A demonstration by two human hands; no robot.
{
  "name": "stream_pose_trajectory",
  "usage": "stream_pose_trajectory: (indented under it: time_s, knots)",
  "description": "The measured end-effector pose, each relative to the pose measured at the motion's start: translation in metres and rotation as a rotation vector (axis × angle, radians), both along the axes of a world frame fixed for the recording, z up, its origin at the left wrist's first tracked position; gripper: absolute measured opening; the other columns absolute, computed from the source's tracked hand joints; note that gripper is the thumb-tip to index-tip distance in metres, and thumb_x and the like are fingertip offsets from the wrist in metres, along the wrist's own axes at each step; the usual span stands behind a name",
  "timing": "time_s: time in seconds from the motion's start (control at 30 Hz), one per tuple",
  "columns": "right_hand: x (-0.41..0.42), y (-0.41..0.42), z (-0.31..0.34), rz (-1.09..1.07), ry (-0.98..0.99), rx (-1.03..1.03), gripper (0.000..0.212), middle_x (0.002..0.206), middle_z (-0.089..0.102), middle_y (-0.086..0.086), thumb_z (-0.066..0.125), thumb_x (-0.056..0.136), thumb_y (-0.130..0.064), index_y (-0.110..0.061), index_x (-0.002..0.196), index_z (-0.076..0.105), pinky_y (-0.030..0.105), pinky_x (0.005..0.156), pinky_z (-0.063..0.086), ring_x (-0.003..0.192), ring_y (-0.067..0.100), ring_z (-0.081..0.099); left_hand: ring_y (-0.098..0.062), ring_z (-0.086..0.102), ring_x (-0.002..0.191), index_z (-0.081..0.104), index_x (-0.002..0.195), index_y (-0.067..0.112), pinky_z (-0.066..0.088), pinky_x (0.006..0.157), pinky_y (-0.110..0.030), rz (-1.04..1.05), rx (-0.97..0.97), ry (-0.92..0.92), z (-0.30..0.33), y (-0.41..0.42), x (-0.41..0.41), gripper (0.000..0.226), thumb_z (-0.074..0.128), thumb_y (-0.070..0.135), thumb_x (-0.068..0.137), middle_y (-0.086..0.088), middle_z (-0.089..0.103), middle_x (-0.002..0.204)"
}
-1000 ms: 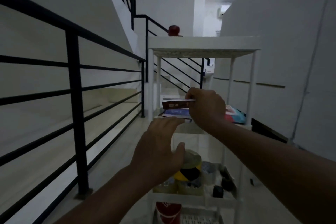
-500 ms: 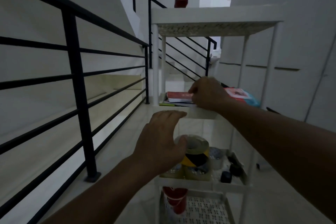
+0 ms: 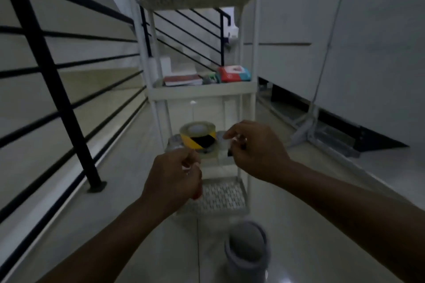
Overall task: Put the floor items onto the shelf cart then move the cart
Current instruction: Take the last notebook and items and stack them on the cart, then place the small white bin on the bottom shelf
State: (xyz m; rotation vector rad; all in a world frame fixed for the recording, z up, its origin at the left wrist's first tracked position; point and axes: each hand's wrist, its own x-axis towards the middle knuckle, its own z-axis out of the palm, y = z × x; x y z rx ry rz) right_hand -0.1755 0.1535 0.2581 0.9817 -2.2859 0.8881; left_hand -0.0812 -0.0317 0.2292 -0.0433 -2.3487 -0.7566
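Observation:
A white shelf cart (image 3: 202, 93) stands straight ahead on the tiled floor. Its middle shelf carries a stack of books (image 3: 182, 80) and a red-and-blue box (image 3: 233, 73). On the shelf below sits a yellow-and-black tape roll (image 3: 197, 135) among clear rolls. My left hand (image 3: 174, 177) is curled shut and holds nothing, low in front of that shelf. My right hand (image 3: 255, 151) is beside the tape roll with its fingers loosely bent and nothing in them. A grey cylindrical container (image 3: 247, 253) stands on the floor just short of the cart.
A black stair railing (image 3: 59, 89) runs along the left, its post foot close to the cart. White walls close the right side, with a folded white metal frame (image 3: 322, 138) lying at their base. Stairs rise behind the cart.
My right hand has let go of the book on the middle shelf and drawn back and down. My left hand has also pulled back and curled. The view has tilted down, so the grey container shows.

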Motion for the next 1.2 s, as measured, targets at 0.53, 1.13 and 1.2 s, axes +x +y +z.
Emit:
stream_pose_trajectory:
  time_s: [0.53,1.13,1.2]
  knots:
    - [0.043,0.041,-0.186,-0.148,-0.447,0.558,0.089,0.15,0.036,0.007,0.064,0.072,-0.066,-0.027,0.145,0.033,0.049,0.104,0.039,0.134,0.028,0.037,-0.011,0.053,0.116,0.058,0.124,0.026,0.047,0.099,-0.032,-0.12,0.042,-0.343,-0.134,0.052,0.015,0.045,0.066,0.022,0.08,0.007,0.06,0.126]
    - [-0.002,0.016,-0.268,-0.082,-0.051,0.356,0.119,0.148,0.03,0.017,0.07,0.055,-0.075,-0.02,0.15,0.026,0.043,0.093,0.051,0.13,0.032,0.038,-0.017,0.054,0.12,0.056,0.128,0.015,0.046,0.102,-0.034,-0.053,0.068,-0.182,-0.208,0.002,-0.037,0.05,0.06,0.024,0.08,-0.002,0.061,0.128]
    - [-0.022,0.003,-0.263,-0.062,0.127,0.328,0.112,0.146,0.027,0.02,0.071,0.058,-0.069,-0.02,0.148,0.026,0.044,0.095,0.047,0.13,0.036,0.037,-0.016,0.054,0.118,0.053,0.13,0.02,0.048,0.099,-0.035,-0.014,0.125,-0.146,-0.208,-0.008,-0.046,0.048,0.058,0.027,0.083,0.0,0.059,0.128]
